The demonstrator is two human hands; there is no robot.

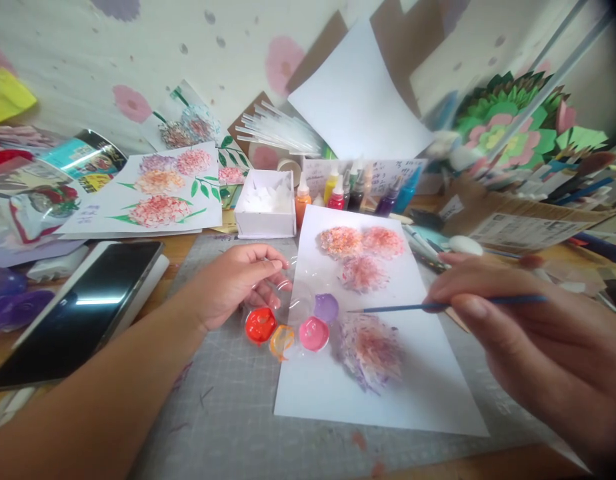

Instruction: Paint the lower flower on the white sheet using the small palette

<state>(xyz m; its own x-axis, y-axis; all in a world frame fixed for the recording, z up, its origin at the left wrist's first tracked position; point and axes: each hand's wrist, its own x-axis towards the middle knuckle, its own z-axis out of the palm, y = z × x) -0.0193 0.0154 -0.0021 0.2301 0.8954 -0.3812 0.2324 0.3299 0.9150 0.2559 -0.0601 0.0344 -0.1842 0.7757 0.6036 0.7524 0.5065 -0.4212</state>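
Observation:
My right hand (508,327) pinches a thin blue paintbrush (393,308), held nearly level over a white sheet (328,393). Its tip is beside the purple well, above the largest painted flower. The sheet bears several fluffy flowers in orange, pink and purple, the lowest one (372,353) being mauve. My left hand (245,277) has its fingers curled on the rim of a clear plastic paint palette (301,300), partly over the sheet's left edge. Round wells hold red (261,325), orange (282,341), pink (314,333) and purple paint (327,307).
A grey cutting mat (213,413) lies under the sheet. Behind stand paint bottles (337,193) and a white box (265,207). On the left are a phone (83,307) and finished flower paintings (163,187); a cardboard box (523,223) with brushes is at the right.

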